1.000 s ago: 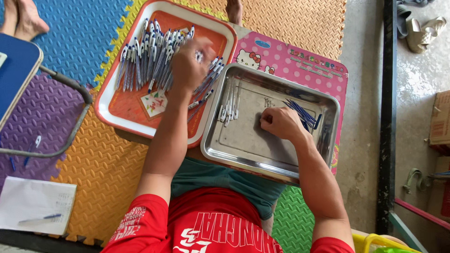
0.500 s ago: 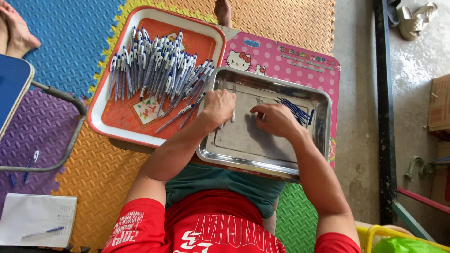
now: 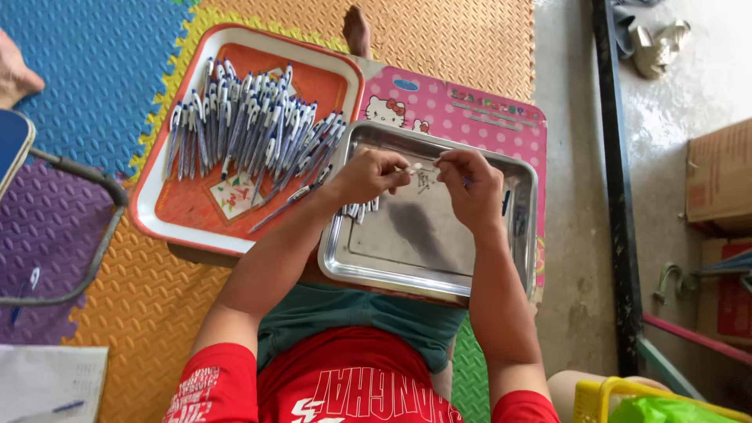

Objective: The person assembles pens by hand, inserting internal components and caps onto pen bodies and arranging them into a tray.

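On your left, the orange tray holds a loose heap of pens; your forearm crosses its near corner, so a careless sweep could scatter them onto the foam mat. Over the steel tray, your left hand is pinched on a small pale pen part, and your right hand is closed on its other end. It is tiny; a loosened pinch would likely drop it among the parts below. The steel tray overhangs the pink board, so leaning could tip it.
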